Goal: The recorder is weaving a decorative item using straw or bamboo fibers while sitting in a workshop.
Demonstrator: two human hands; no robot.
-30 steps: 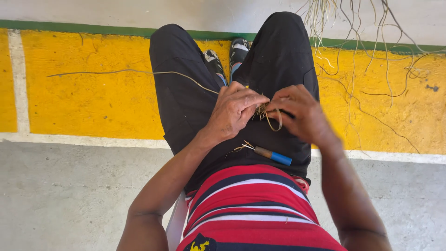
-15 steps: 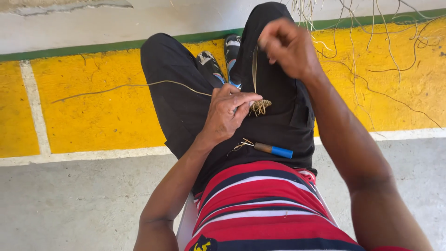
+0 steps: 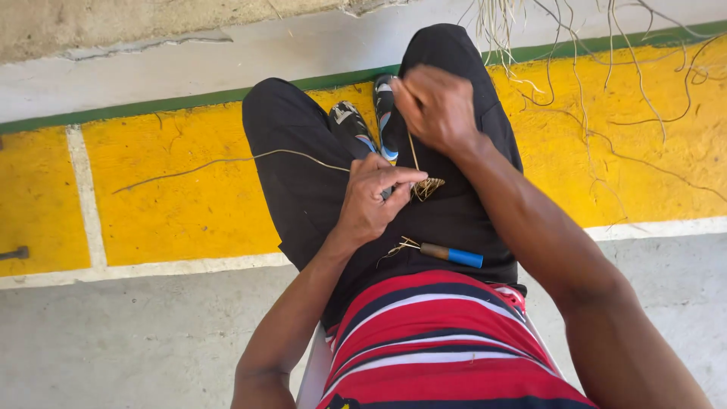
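Head view: left hand (image 3: 371,201) pinching small frayed straw-coloured fibre knot (image 3: 426,187); right hand (image 3: 435,106) fisted, gripping thin taut fibre strand (image 3: 413,155).

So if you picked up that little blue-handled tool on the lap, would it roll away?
Probably: the blue-handled tool looks round and slim, so it could roll off the sloping lap. It seems light and stiff. The straw fibres at its tip look floppy.

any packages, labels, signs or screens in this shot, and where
None in view: no package, label, sign or screen. The left hand pinches a small knot of straw fibre; the right hand pulls a strand up from it. A blue-handled tool lies on the lap.
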